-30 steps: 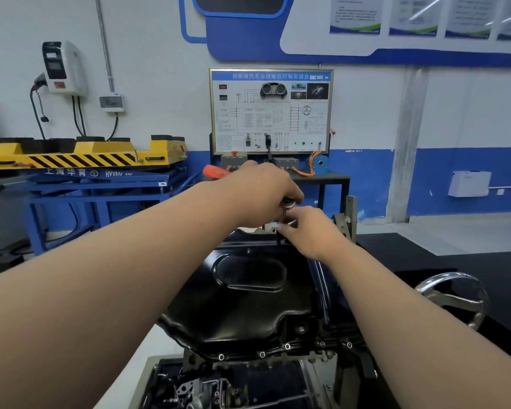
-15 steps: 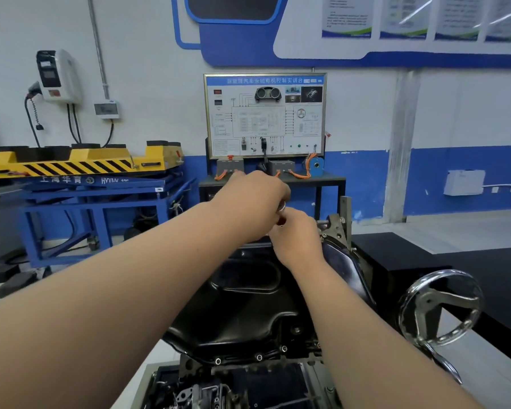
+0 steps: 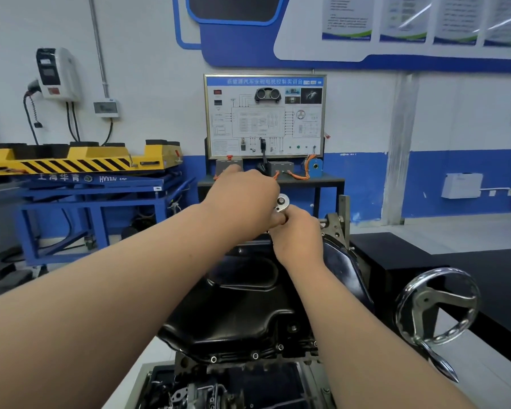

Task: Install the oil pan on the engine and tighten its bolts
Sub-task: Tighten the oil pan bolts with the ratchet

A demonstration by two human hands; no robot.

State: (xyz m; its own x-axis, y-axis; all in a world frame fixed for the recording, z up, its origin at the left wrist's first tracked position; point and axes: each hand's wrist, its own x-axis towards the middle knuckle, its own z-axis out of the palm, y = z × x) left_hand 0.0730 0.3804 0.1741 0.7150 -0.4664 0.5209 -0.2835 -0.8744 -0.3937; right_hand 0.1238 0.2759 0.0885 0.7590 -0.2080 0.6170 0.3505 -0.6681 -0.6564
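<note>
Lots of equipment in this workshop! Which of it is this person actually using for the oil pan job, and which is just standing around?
In use:
- black oil pan
- ratchet wrench
- left hand and right hand, both at the wrench
- rim bolts

Standing around:
- chrome handwheel
- wiring training board
- yellow-and-black lift platform
- wall charger

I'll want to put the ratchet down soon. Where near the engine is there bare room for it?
The black bench top right of the oil pan, behind the handwheel, lies bare. The oil pan's flat middle, between both forearms, is also clear. It is crowded at the pan's far edge, where the left hand and right hand hold the ratchet.
</note>
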